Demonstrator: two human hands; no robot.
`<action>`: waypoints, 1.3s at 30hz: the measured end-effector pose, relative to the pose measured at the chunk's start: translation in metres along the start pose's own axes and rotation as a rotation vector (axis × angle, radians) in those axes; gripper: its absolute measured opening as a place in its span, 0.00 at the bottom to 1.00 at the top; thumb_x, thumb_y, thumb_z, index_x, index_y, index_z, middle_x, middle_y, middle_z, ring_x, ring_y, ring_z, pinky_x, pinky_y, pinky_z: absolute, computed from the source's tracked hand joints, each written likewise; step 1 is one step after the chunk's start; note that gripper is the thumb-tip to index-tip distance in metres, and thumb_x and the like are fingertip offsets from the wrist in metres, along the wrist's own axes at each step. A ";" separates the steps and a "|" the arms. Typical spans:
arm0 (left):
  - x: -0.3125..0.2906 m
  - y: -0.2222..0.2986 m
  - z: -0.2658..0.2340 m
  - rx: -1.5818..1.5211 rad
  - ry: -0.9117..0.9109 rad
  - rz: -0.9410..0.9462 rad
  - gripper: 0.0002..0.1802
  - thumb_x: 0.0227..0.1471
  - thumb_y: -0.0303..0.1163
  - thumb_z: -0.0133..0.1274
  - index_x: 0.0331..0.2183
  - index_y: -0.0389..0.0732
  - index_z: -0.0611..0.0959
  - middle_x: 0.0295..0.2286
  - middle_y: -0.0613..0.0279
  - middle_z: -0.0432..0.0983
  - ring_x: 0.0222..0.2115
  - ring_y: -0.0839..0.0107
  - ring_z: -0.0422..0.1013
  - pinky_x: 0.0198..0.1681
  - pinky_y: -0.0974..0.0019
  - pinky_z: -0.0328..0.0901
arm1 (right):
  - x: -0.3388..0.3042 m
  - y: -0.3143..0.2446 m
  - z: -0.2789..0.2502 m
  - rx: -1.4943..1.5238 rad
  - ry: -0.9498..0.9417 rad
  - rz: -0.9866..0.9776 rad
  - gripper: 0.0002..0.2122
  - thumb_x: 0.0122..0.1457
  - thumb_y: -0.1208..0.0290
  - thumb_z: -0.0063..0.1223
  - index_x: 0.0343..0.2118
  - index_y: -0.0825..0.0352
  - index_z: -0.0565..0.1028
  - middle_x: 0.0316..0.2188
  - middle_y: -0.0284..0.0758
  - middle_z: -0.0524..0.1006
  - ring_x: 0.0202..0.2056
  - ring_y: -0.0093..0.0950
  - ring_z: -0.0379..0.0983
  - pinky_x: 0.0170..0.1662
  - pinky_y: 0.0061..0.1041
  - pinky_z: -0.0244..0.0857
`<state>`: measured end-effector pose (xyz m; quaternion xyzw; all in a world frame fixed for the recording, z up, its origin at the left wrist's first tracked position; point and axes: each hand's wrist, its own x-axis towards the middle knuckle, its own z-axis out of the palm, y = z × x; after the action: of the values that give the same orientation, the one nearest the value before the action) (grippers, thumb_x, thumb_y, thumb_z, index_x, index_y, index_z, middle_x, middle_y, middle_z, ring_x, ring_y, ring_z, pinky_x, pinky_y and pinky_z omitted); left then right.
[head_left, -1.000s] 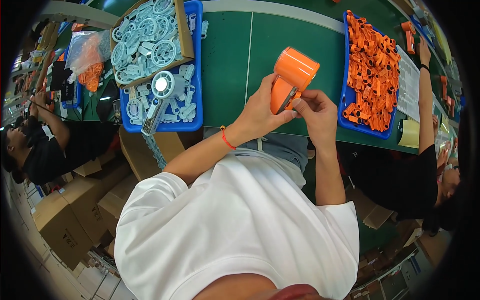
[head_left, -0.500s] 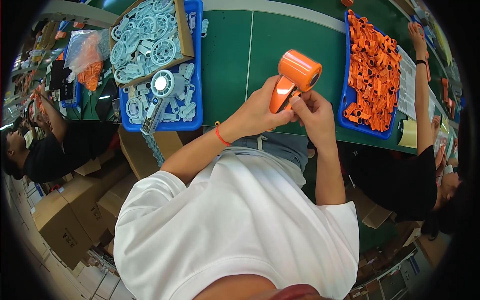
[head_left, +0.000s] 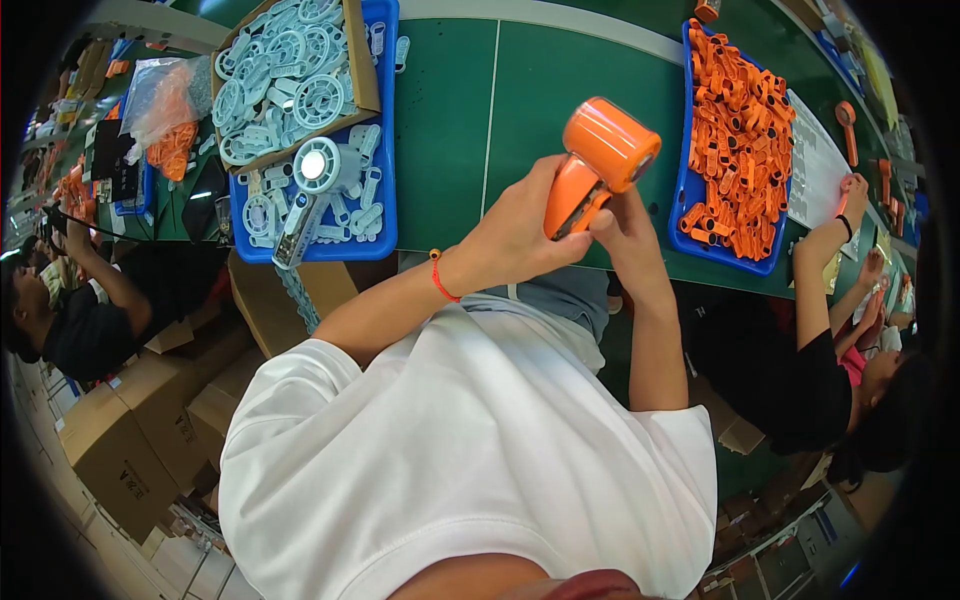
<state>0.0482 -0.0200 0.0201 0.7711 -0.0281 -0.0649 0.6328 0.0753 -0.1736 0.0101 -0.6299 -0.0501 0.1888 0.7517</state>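
Observation:
An orange handheld fan with a drum-shaped head and a short handle is held above the near edge of the green table. My left hand is wrapped round the handle from the left. On the other side, my right hand has its thumb and fingers closed on an orange strip along the handle, where a dark gap shows. The fingers behind the fan are partly hidden.
At left, a blue tray bears a carton of pale blue parts and a pale blue fan. A blue tray of small orange parts stands at right. Co-workers sit on both sides.
The fan has turned slightly in my hands, showing more of the handle's side. My right hand has shifted, its fingers now further behind the fan. The right co-worker's arm has drawn back nearer.

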 end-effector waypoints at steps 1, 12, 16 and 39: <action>-0.002 0.001 0.001 -0.012 -0.049 0.003 0.37 0.38 0.34 0.57 0.48 0.28 0.59 0.36 0.45 0.68 0.36 0.58 0.70 0.40 0.63 0.64 | 0.000 0.003 -0.003 0.000 0.000 0.002 0.23 0.53 0.57 0.56 0.42 0.73 0.66 0.34 0.33 0.71 0.36 0.19 0.68 0.39 0.19 0.63; -0.004 0.004 -0.006 0.180 -0.037 -0.010 0.42 0.37 0.29 0.60 0.52 0.30 0.57 0.38 0.46 0.68 0.38 0.55 0.68 0.42 0.63 0.64 | -0.003 -0.030 0.005 -0.496 -0.083 0.202 0.23 0.58 0.52 0.46 0.37 0.73 0.70 0.26 0.34 0.74 0.30 0.22 0.71 0.34 0.23 0.66; -0.001 -0.007 0.001 0.150 -0.013 0.102 0.45 0.38 0.27 0.60 0.53 0.29 0.53 0.43 0.41 0.62 0.36 0.52 0.69 0.39 0.59 0.66 | 0.001 -0.012 0.009 -0.642 0.037 -0.070 0.23 0.59 0.51 0.42 0.30 0.73 0.70 0.19 0.32 0.71 0.24 0.20 0.66 0.27 0.20 0.61; 0.000 -0.006 0.000 0.127 0.085 0.078 0.35 0.36 0.32 0.58 0.47 0.30 0.63 0.34 0.48 0.69 0.32 0.58 0.69 0.38 0.64 0.65 | -0.002 -0.006 0.004 -0.513 0.087 -0.109 0.23 0.59 0.50 0.43 0.25 0.72 0.71 0.14 0.32 0.67 0.20 0.18 0.61 0.23 0.21 0.57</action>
<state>0.0479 -0.0191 0.0143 0.8100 -0.0354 -0.0053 0.5853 0.0736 -0.1717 0.0174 -0.8036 -0.0979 0.1020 0.5781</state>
